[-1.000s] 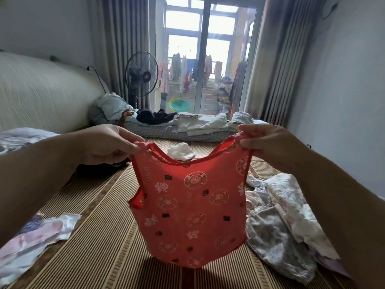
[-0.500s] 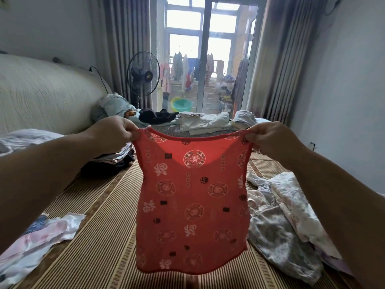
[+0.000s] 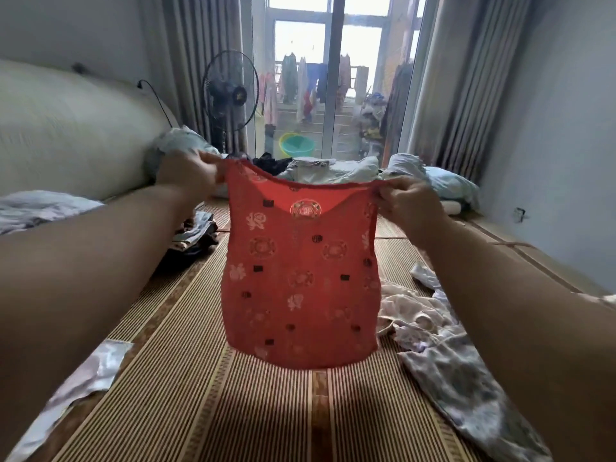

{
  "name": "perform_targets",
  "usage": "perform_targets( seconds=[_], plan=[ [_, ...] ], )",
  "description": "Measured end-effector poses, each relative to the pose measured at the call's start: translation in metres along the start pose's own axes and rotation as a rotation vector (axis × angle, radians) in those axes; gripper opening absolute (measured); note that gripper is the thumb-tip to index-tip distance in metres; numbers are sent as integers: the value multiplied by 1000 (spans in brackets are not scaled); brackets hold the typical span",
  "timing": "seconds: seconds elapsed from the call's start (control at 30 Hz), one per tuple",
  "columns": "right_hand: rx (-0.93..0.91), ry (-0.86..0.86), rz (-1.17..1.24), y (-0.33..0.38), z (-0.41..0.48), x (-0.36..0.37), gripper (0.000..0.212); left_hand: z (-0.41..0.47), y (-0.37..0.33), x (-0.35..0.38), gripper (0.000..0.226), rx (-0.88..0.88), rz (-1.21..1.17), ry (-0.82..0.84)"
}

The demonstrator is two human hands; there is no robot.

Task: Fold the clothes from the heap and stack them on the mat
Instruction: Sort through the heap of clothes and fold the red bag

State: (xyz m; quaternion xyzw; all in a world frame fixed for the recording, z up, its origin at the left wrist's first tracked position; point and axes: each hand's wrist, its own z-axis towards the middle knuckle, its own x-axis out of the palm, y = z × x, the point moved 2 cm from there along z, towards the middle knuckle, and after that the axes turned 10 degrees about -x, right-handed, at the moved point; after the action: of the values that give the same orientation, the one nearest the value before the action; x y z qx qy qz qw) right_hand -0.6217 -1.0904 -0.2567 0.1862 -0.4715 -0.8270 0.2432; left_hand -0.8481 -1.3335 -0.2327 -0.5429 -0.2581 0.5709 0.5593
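Your left hand (image 3: 186, 176) and right hand (image 3: 408, 203) pinch the shoulders of a red top (image 3: 301, 278), thin, limp and light, hanging over the mat (image 3: 206, 405).

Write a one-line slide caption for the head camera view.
Left hand and right hand hold a red top up by its shoulders over the mat.

The vest (image 3: 300, 278) hangs mid-view above the mat (image 3: 200, 411), with the left grip (image 3: 190, 175) at its top left corner and the right grip (image 3: 410, 201) at its top right. The heap (image 3: 433, 328) lies on the mat to the right of the vest. A stack (image 3: 196, 231) sits to the left, partly behind the left arm. A cloth (image 3: 83, 378) lies near left. Bedding (image 3: 333, 168) lies across the far end, with a fan (image 3: 230, 95) behind it on the left.
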Motion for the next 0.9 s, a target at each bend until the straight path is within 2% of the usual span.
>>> perform_targets(
  seconds=[0.07, 0.2, 0.33, 0.43, 0.53, 0.6, 0.7, 0.8, 0.9],
  plan=[
    [-54, -32, 29, 5, 5, 1, 21, 1, -15, -5, 19, 81, -7, -43],
    [-139, -4, 3, 12, -10, -2, 16, -17, -14, -6, 29, 180, 83, -49],
    [-147, 134, -188, -8, -55, -6, 20, -67, 22, -3, 23, 184, 56, 8],
    [-44, 374, -246, -43, -104, -11, 35, -107, 68, -3, 10, 207, 274, 157],
    [108, 522, -267, -82, -154, -19, 19, -148, 122, -7, 9, 246, 579, 328],
    [227, 578, -272, -102, -182, -25, 22, -175, 158, -8, 12, 205, 721, 486],
    [406, 705, -211, -115, -214, -35, 33, -204, 202, -11, 19, 32, 652, 710],
    [518, 806, -201, -114, -224, -46, 25, -217, 226, -17, 32, -94, 590, 872],
    [640, 801, -160, -111, -219, -51, 20, -213, 227, -20, 26, -215, 406, 977]
  ],
)
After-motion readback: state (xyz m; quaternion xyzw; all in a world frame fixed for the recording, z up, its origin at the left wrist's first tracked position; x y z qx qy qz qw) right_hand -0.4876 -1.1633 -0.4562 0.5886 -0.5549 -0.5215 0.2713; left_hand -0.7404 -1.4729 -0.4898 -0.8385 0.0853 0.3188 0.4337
